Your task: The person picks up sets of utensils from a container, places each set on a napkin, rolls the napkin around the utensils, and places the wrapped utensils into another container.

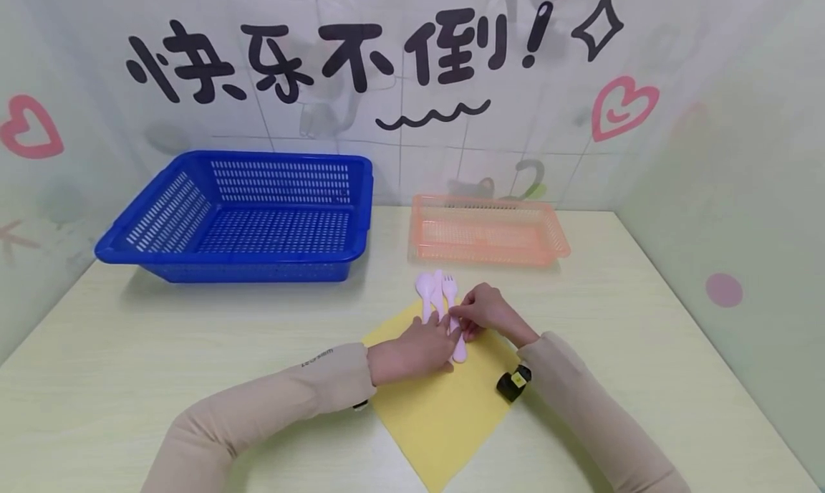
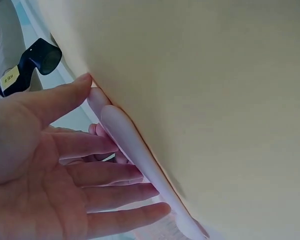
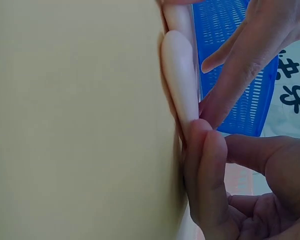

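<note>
Three pale pink utensils lie side by side on the upper corner of a yellow sheet (image 1: 438, 414): a spoon (image 1: 425, 289), a middle piece and a fork (image 1: 449, 286). My left hand (image 1: 419, 346) lies flat with straight fingers over their handles. My right hand (image 1: 486, 312) is curled, its fingertips pinching the fork's handle just right of the left hand. In the left wrist view the left hand (image 2: 50, 175) spreads beside a pink handle (image 2: 135, 145) on the yellow sheet (image 2: 215, 100). In the right wrist view the right hand (image 3: 230, 185) presses a pink handle (image 3: 180, 70) against the yellow sheet (image 3: 75, 125).
A large blue slotted basket (image 1: 225, 255) stands at the back left of the pale table. A smaller orange basket (image 1: 490, 253) stands behind the utensils. A black wrist camera (image 1: 513, 383) sits on the right forearm. Decorated walls close in the back and sides.
</note>
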Demonstrator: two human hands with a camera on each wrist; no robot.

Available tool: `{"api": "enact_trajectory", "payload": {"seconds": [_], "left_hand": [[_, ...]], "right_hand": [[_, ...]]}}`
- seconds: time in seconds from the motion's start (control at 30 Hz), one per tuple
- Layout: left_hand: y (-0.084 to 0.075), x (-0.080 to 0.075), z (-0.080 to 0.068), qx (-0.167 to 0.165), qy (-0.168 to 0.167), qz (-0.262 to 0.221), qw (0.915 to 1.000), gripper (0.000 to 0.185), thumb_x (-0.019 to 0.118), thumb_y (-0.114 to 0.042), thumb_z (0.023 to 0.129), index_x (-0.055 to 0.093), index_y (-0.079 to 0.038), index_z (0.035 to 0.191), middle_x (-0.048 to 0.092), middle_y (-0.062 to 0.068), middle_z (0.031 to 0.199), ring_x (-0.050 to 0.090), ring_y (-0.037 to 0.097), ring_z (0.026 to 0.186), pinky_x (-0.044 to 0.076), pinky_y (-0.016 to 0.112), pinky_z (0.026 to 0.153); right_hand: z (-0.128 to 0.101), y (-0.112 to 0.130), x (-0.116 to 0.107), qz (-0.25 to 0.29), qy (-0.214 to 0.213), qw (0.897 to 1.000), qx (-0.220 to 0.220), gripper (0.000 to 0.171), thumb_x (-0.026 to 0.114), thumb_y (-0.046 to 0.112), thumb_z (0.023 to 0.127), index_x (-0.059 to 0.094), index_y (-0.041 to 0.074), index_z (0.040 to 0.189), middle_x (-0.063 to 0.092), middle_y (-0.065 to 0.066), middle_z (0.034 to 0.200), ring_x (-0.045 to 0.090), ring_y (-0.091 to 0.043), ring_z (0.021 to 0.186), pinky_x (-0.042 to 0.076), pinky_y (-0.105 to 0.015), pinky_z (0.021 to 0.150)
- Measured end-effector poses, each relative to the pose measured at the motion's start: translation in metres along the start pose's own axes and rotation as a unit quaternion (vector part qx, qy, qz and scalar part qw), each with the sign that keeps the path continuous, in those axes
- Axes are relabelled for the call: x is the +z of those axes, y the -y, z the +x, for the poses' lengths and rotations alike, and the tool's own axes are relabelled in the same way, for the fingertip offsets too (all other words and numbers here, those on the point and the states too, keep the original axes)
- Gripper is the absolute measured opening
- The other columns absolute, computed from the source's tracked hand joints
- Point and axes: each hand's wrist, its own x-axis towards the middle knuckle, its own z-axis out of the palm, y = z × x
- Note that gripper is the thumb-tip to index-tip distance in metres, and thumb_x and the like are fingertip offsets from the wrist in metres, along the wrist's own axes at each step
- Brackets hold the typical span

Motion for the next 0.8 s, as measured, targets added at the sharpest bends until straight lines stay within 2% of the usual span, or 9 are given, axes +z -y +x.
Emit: {"api": "enact_trajectory", "payload": {"seconds": [0.37,0.53,0.67,0.8], "left_hand": [[0.003,0.001,-0.002,0.016,-0.016,-0.01,0.9997,0.063,0.054,-0.04,0.086,0.036,-0.005,0.135,0.037,0.016,0.137,0.039,0.033,0.12,0.042,0.042,0.088],[0.008,0.001,-0.002,0.025,-0.001,-0.025,0.9994,0.064,0.054,-0.04,0.086,0.035,-0.007,0.136,0.033,0.014,0.14,0.037,0.03,0.122,0.041,0.043,0.09],[0.015,-0.001,-0.003,0.043,-0.001,-0.047,0.998,0.058,0.056,-0.038,0.085,0.041,-0.007,0.132,0.036,0.014,0.138,0.039,0.027,0.12,0.042,0.042,0.088],[0.022,-0.003,-0.007,0.07,-0.028,-0.069,0.9948,0.048,0.061,-0.034,0.083,0.052,-0.007,0.121,0.044,0.014,0.131,0.045,0.025,0.114,0.045,0.036,0.08]], "right_hand": [[0.001,0.001,0.001,-0.004,-0.005,1.0,0.004,0.024,0.061,0.015,0.084,0.063,-0.003,0.068,0.06,-0.007,0.053,0.055,-0.01,0.039,0.047,-0.022,0.044],[0.002,0.002,0.0,-0.008,-0.012,1.0,0.008,0.022,0.061,0.015,0.083,0.061,-0.002,0.07,0.06,-0.008,0.055,0.055,-0.01,0.039,0.048,-0.023,0.044],[0.002,0.002,0.001,-0.002,-0.018,1.0,0.002,0.018,0.062,0.013,0.083,0.058,-0.001,0.072,0.06,-0.008,0.054,0.054,-0.01,0.038,0.047,-0.023,0.043],[0.002,0.001,0.001,-0.003,-0.021,1.0,-0.009,0.018,0.062,0.012,0.082,0.057,-0.001,0.07,0.06,-0.007,0.053,0.054,-0.01,0.039,0.047,-0.023,0.043]]}}
